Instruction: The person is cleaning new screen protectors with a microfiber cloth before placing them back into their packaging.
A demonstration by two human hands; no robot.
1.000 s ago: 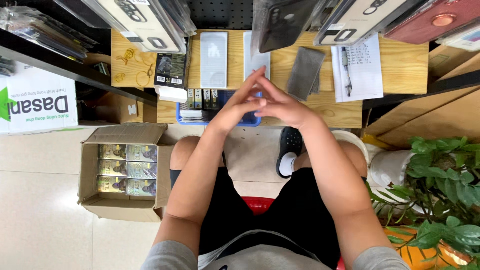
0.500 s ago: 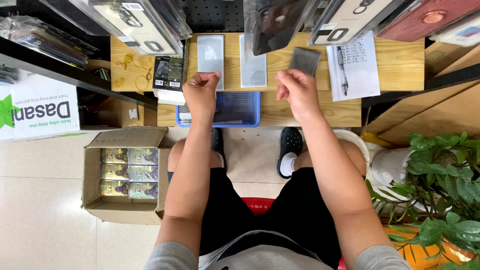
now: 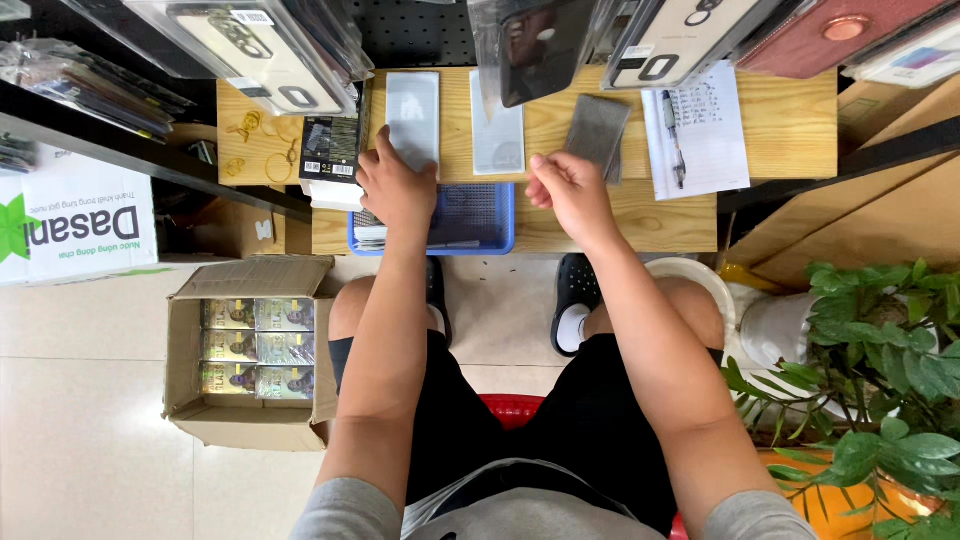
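While the person sits on a red stool facing a small wooden table, both bare hands work over flat phone accessories. The left hand lies fingers-down on the lower edge of a pale rectangular sheet, which looks like a screen protector, at about eleven o'clock from the body; it presses on the sheet and does not enclose it. The right hand, at about one o'clock, is loosely curled with thumb and forefinger pinched; whether anything thin sits between them cannot be told. Just beyond it lies a grey cloth-like pad, and between the hands a second clear sheet.

A likely risk: the pressed sheet could slide off the table edge into the blue basket below, or pick up smudges, since the fingers rest flat on its face.

At two o'clock lies a paper list with a pen on it. Rubber bands lie at ten o'clock. Phone cases hang overhead at twelve. On the pale tiled floor, an open cardboard box of packaged goods sits at nine o'clock, and a leafy green plant at three o'clock.
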